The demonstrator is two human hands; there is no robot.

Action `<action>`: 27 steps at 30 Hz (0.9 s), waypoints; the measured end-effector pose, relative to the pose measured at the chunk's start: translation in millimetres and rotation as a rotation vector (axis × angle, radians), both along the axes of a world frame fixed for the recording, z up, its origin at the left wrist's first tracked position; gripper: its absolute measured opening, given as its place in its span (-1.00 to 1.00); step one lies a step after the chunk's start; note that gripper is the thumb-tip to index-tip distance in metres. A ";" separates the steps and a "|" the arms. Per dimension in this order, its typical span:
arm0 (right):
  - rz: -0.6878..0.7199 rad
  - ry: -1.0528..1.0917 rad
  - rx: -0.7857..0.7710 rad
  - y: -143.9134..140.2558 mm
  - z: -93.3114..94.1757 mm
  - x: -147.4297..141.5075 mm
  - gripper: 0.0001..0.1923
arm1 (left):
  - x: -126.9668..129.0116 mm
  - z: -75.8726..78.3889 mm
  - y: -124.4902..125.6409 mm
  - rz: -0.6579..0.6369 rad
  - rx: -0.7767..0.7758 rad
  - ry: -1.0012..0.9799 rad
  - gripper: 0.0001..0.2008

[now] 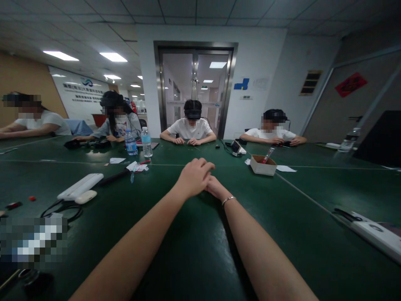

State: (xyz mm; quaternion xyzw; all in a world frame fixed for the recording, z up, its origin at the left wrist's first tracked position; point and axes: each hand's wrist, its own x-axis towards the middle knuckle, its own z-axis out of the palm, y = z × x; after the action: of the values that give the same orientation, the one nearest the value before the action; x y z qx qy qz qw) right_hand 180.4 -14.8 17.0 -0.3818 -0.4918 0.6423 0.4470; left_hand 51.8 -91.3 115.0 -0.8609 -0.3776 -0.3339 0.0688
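Observation:
My left hand [194,176] is over the middle of the dark green table [200,234], its back turned up and its fingers bent toward the right. Against its fingers lies my right hand [216,187], which wears a thin silver bracelet [228,200] at the wrist. The two hands touch, and the left covers most of the right hand's fingers. Both look closed. Whatever may be between them is hidden from view.
Left lie a white power strip [80,187], a white mouse-like object [86,197] and black cables. Two water bottles [146,142] stand farther back. A small open box [263,165] sits right of my hands. Several people wearing headsets sit around the table.

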 end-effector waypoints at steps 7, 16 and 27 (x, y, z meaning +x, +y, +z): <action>0.019 0.012 0.015 4.5 -2.7 3.6 -0.80 | -47.8 -85.3 65.3 0.197 -0.423 -0.351 -0.70; 0.013 -0.005 0.014 2.4 -0.7 2.3 -0.80 | -55.1 -109.1 63.0 0.041 -0.633 -0.371 -0.69; 0.051 0.012 0.026 4.6 -3.5 4.8 -0.81 | -56.7 -110.6 65.4 0.078 -0.628 -0.337 -0.61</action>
State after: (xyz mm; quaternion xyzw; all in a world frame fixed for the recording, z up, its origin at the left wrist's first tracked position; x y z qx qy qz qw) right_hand 185.2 -10.2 13.5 -0.3594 -0.5070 0.6493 0.4384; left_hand -4.9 -25.9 4.4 -0.7580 -0.5004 -0.3359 -0.2495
